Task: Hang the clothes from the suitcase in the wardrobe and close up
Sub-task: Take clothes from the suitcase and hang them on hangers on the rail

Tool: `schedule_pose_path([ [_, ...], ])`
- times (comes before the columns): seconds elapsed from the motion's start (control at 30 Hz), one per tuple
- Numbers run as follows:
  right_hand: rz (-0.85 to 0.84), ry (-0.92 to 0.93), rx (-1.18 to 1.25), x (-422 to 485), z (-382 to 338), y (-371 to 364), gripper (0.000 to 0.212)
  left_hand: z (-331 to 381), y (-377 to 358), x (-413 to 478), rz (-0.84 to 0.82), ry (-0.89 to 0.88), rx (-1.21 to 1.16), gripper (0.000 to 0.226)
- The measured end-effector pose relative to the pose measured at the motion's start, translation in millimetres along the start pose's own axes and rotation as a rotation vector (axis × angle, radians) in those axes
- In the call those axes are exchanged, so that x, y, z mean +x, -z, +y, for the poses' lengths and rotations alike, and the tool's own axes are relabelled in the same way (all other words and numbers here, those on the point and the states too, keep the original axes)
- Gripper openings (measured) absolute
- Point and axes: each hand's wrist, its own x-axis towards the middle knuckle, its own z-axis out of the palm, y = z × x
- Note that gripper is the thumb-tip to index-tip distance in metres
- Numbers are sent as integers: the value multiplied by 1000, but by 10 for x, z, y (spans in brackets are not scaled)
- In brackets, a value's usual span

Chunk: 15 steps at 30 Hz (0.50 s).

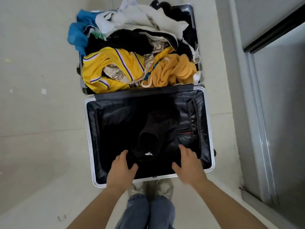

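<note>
Left hand (121, 170) fingers (123, 154) curl round a crumpled black cloth garment (153, 139) inside the silver-rimmed, black-lined suitcase (88, 129). Right hand (188, 164) fingers (184, 150), blurred, touch its far side; I cannot tell if they hold it.

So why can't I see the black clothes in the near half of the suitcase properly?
Head view: the near half of the suitcase has black lining and lies in shadow, so the dark garment melts into it; the yellow jersey in the far half is brightly lit; the right hand is a little blurred; the wide lens bends lines near the edges.
</note>
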Motion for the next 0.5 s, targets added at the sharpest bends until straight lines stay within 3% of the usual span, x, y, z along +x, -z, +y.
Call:
schedule_pose_path([
  [0.1,151,63,139,378,-140,-43,89,-59,-145,311,26,-108,-41,75],
  [0.17,226,163,-13,614,-258,-3,94,-55,-225,498,7,-183,-61,68],
  [0.23,187,205,-170,785,-341,42,79,-25,-306,590,-9,-211,-80,47],
  [0.3,107,195,-220,844,-356,10,46,18,-362,529,-2,-188,-133,26],
  [0.37,37,137,-66,771,-313,-111,27,61,-378,379,-3,-104,-258,18],
  [0.5,-42,-119,531,247,-286,-143,16,186,-229,-70,-56,24,-503,15],
])
